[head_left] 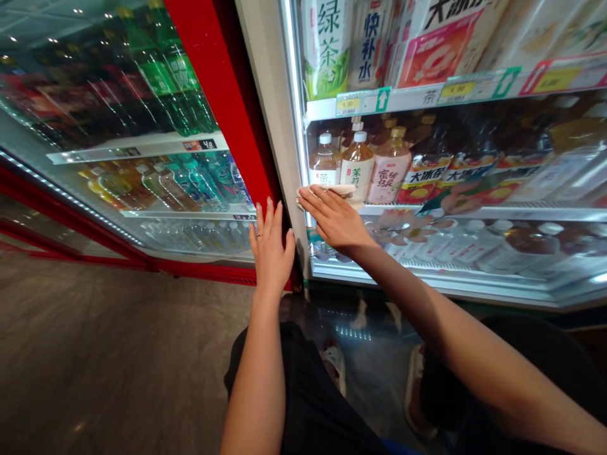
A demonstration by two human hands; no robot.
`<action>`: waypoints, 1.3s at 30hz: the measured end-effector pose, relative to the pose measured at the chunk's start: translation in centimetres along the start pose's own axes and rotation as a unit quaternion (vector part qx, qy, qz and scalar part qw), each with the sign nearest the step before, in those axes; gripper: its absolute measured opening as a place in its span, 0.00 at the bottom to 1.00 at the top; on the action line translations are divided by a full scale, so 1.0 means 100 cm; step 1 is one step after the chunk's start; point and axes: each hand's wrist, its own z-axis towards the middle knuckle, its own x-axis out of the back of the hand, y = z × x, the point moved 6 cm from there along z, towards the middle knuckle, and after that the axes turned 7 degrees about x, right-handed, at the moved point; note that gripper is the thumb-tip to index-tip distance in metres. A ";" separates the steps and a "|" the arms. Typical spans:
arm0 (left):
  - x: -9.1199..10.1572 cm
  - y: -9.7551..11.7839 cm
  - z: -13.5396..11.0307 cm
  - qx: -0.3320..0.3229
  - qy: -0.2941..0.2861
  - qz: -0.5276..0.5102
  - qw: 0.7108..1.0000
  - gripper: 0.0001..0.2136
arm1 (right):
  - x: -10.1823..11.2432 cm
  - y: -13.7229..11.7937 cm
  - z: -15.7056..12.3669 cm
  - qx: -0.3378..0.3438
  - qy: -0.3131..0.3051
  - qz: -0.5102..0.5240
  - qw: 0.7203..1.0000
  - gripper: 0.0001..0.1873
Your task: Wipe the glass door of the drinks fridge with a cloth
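Pressing a pale cloth [327, 189] to the glass of a drinks cooler [427, 282] w/ my R hand [334, 218], fingers flat & close together, not curled, so it's pinned under them rather than gripped. Cloth sits beneath my fingertips, long axis running roughly side to side, its far end poking out past my fingers toward the white door frame [279, 114]. R hand is nearer by far, right on top of it. My L hand [272, 248] is just left of it, open, fingers slightly spread, holding nothing, a ring [259, 235] on one finger, fingertips up by the red door edge [227, 101]. Behind the glass, tea bottles [358, 167] stand on a shelf, w/ yellow price tags [458, 89] along the shelf edge above. More bottles show behind glass on the left. Stone floor [118, 347] below, my shoe [334, 366] at bottom.
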 end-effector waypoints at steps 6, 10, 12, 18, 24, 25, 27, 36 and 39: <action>-0.001 -0.005 0.002 0.008 0.009 -0.003 1.000 0.31 | -0.004 -0.010 0.026 0.008 -0.005 -0.023 1.000 0.44; 0.000 -0.006 0.002 0.020 0.016 -0.004 1.000 0.31 | -0.013 -0.011 0.021 0.038 -0.030 -0.013 0.999 0.45; 0.000 -0.006 0.002 0.020 0.016 -0.004 1.000 0.31 | -0.014 -0.009 0.014 0.033 -0.022 -0.012 0.999 0.47; 0.000 -0.012 0.003 0.024 0.005 0.003 1.000 0.31 | -0.021 -0.011 0.014 0.018 0.004 -0.008 1.000 0.50; 0.001 -0.018 0.004 0.040 0.007 0.000 0.999 0.31 | -0.033 -0.014 0.006 0.055 -0.018 -0.003 0.998 0.44; 0.001 -0.018 0.004 0.038 0.007 0.001 0.999 0.31 | -0.032 -0.012 0.003 0.049 -0.013 -0.004 0.999 0.45; 0.000 -0.019 0.003 0.031 0.004 0.003 1.000 0.31 | -0.028 -0.009 0.000 0.030 0.001 -0.006 1.000 0.47; -0.004 -0.018 0.003 0.033 -0.008 0.007 0.999 0.31 | -0.034 -0.012 -0.008 0.057 -0.016 -0.006 0.998 0.47; -0.005 -0.015 0.002 0.040 0.002 0.003 0.999 0.30 | -0.030 -0.007 -0.015 0.043 -0.019 -0.011 0.999 0.47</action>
